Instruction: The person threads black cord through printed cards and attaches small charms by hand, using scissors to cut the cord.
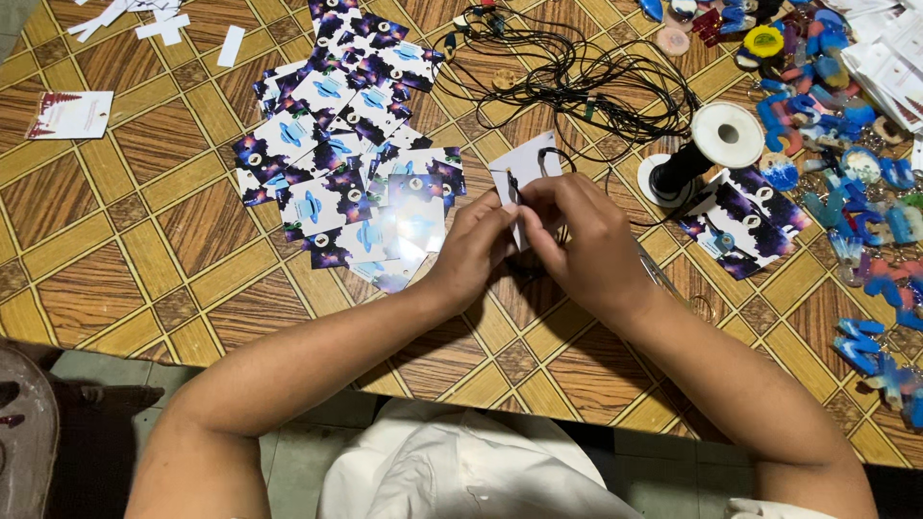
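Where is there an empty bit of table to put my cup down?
Bare table lies left of the card pile, below the white tag. Crowded: the cord tangle, spool and blue charms at right, and around both hands.

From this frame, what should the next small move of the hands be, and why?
Probably draw the black cord snug through the white card. Both the left hand and right hand pinch the card's lower edge, and a cord loop already sits at its top while the rest trails slack toward the spool. Whether it is knotted is too small to tell.
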